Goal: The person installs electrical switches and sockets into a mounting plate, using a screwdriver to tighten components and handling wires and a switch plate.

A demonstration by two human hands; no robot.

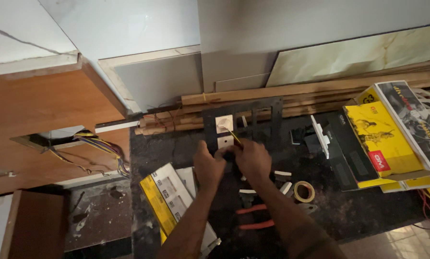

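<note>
The black frame [253, 122] lies flat on the dark counter [349, 211], at 12 o'clock from both hands. Left hand [209, 165] presses closed fingers on its lower edge. Right hand [254, 160] pinches a yellow-handled screwdriver [234, 138] aimed at the white module [224, 123]. The frame looks light, thin and slightly flexible; hold it by the outer bars. Pliers [256, 217] lie at 6 o'clock.

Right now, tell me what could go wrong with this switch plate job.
The right hand works a screwdriver beside the left hand; a slip could jab it. The black plate stands tilted and might tip. Pliers, tape roll and white bits lie under the forearms and could get swept off.
</note>
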